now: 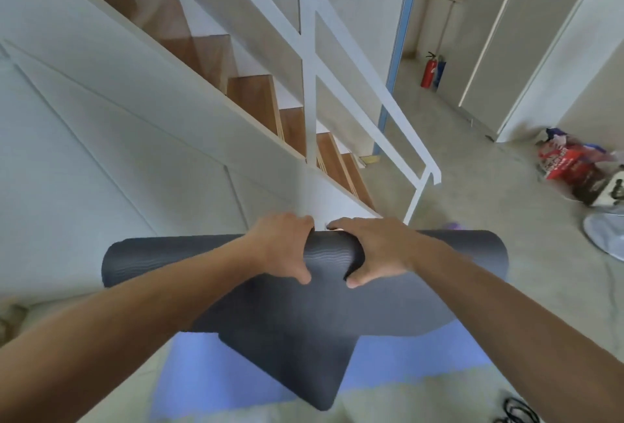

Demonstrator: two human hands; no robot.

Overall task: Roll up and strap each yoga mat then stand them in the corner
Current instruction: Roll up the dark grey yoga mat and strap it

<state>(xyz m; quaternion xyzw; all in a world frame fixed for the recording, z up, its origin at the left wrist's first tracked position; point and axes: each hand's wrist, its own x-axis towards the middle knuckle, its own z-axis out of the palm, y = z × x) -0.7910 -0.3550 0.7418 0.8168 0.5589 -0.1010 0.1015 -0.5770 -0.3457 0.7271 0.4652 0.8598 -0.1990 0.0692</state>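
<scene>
As both hands [332, 248] grip it, gray mat [332, 321] hangs part-rolled.

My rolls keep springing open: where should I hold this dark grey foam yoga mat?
Probably grip the dark grey yoga mat at its rolled middle, from above, as the left hand and right hand do: the roll lies level, loose flap hanging below.

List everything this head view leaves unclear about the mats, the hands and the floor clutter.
- Fingertips of the left hand and right hand: hidden behind the roll of the grey mat, head view.
- The blue mat: its middle is covered by the grey mat's hanging tail.
- The black loops, bottom right: cut by the frame edge; straps or not, unclear.
- The red bag: blurred, print unreadable.
</scene>
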